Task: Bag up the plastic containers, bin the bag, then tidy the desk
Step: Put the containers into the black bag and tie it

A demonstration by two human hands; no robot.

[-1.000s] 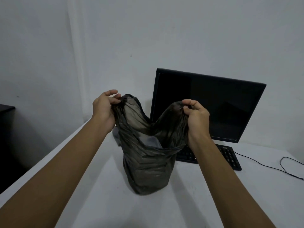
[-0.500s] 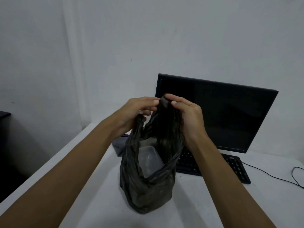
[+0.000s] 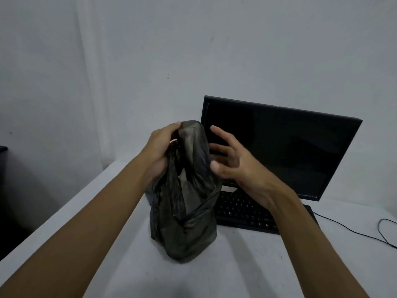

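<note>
The desk (image 3: pixel 257 265) is carrying all items in view, its white top running back to the wall. The monitor (image 3: pixel 283 151) is standing dark at the rear right, with the keyboard (image 3: pixel 242 214) lying just in front of it and a cable (image 3: pixel 354 233) trailing off to the right. The bag (image 3: pixel 184 211), dark and semi-translucent, is sitting upright on the desk just left of the keyboard; the containers inside are showing only as a faint pale shape. The left hand (image 3: pixel 161 151) is gripping the gathered handles at the top of the bag. The right hand (image 3: pixel 232 164) is hovering just beside the bag neck with fingers spread, holding nothing.

Step in hand, by judgement: closing the bag, so bagging is nearly complete. The next move is likely calling for the right hand to take one handle for knotting, then a lift toward the bin, which is not in view.
</note>
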